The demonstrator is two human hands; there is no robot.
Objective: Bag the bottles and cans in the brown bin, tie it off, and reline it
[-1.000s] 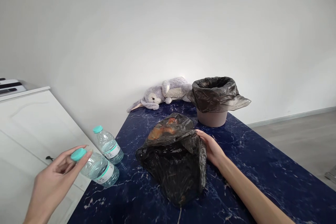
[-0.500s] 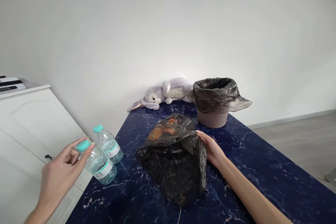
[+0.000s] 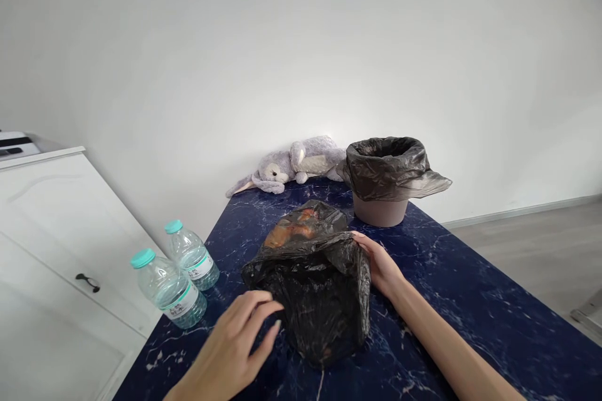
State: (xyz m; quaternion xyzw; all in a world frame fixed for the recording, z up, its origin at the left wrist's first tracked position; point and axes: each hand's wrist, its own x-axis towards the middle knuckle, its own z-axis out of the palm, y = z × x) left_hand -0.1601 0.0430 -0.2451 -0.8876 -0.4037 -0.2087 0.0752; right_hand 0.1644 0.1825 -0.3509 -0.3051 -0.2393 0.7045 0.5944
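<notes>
A black plastic bag (image 3: pixel 324 313) lies on the dark blue marbled table (image 3: pixel 470 301), its mouth facing me. Orange-brown things show through its thin far part; I cannot make out what they are. My right hand (image 3: pixel 379 263) pinches the bag's rim on the right side, thumb on top. Near the bag's left edge, my left hand (image 3: pixel 239 335) hovers with bent fingers apart and nothing in them. Two clear water bottles with teal caps, a nearer one (image 3: pixel 169 288) and a farther one (image 3: pixel 192 254), stand at the table's left edge.
A pinkish-brown bin (image 3: pixel 380 213) lined with a dark bag (image 3: pixel 395 178) stands at the back right. Beside it a grey plush rabbit (image 3: pixel 291 166) lies against the wall. On the left is a white cabinet (image 3: pixel 56 225) with a dark handle (image 3: pixel 88 282).
My left hand has let go of the nearer bottle's cap and moved right to the bag's left side. The right hand keeps its hold on the bag.
</notes>
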